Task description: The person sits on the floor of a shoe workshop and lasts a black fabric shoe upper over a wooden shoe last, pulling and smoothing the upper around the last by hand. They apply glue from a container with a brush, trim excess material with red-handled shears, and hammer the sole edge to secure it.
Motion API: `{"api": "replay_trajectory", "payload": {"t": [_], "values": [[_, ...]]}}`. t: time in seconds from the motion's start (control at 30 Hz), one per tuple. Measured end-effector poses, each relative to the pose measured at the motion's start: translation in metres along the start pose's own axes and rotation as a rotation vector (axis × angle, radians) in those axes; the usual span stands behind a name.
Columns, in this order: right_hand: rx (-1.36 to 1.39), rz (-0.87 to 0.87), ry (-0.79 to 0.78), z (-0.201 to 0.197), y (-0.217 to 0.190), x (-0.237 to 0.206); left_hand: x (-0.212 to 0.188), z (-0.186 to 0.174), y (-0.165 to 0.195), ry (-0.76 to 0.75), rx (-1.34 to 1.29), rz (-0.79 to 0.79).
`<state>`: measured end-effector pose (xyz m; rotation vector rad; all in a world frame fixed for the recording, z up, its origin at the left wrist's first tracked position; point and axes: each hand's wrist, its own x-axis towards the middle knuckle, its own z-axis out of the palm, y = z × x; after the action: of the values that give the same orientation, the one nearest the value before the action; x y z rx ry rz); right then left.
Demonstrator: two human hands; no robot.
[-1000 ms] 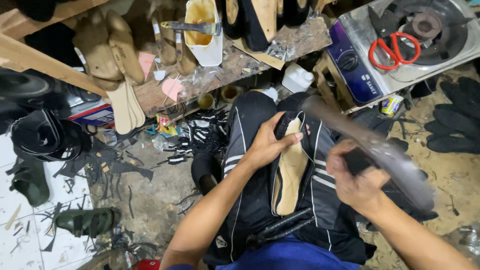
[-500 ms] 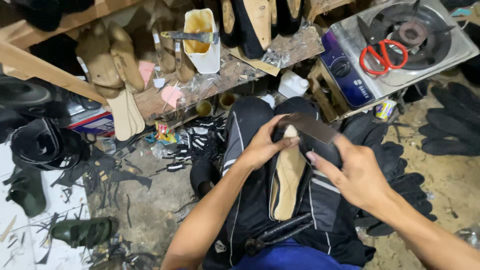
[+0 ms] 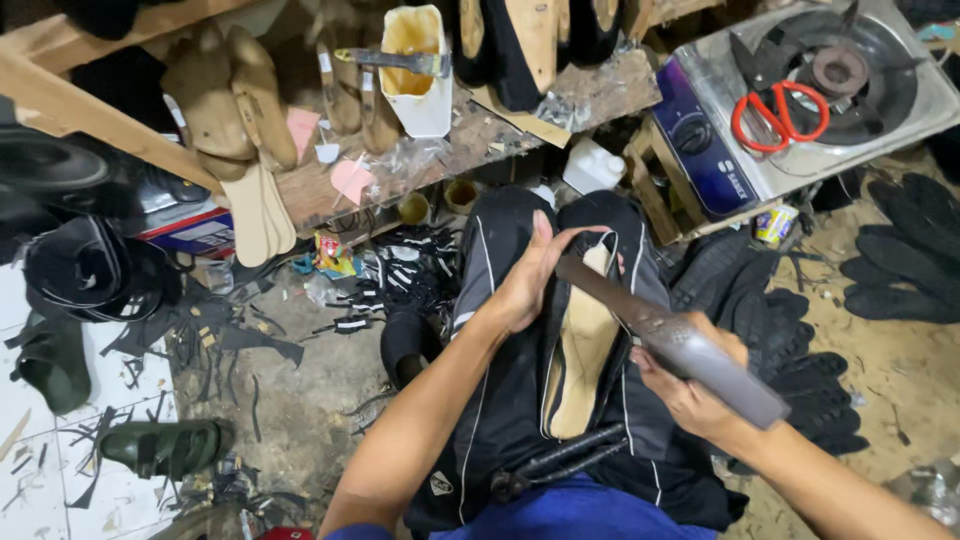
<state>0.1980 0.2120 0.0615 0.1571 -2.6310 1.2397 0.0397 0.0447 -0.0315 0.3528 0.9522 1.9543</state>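
A black shoe upper on a tan last [image 3: 585, 350] lies sole-up on my lap, between my knees in black track trousers. My left hand [image 3: 530, 280] grips its toe end, thumb over the edge. My right hand [image 3: 690, 385] holds a long grey metal tool [image 3: 665, 335], like a rasp or hammer handle, angled so its far end rests on the toe of the shoe beside my left fingers. A black pincer-like tool [image 3: 560, 460] lies across my thigh below the shoe.
A wooden shelf [image 3: 480, 150] ahead carries tan lasts [image 3: 235, 100], a white glue pot [image 3: 415, 70] and black uppers. A gas stove [image 3: 800, 110] with red scissors [image 3: 780, 110] stands to the right. Black soles [image 3: 900, 260] lie right, green sandals [image 3: 160, 445] and scraps left.
My right hand swung the grey tool from raised at the right down onto the shoe's toe, then drew back so the tool now lies angled across it. My left hand stayed on the toe.
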Motion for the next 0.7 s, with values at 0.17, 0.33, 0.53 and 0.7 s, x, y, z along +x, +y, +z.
{"api": "replay_trajectory", "payload": {"t": [0.17, 0.33, 0.53, 0.7], "values": [[-0.183, 0.430, -0.194, 0.000, 0.001, 0.002, 0.002, -0.002, -0.003, -0.008, 0.055, 0.051], [-0.031, 0.244, 0.015, 0.008, 0.000, 0.007, 0.001, -0.004, -0.003, 0.061, 0.163, 0.048], [0.008, 0.225, -0.100, 0.009, 0.053, -0.050, -0.003, -0.001, -0.009, 0.086, -0.020, 0.119], [0.173, -0.216, -0.268, -0.001, 0.106, -0.125, -0.043, 0.022, -0.031, 0.417, 0.485, 0.242]]}}
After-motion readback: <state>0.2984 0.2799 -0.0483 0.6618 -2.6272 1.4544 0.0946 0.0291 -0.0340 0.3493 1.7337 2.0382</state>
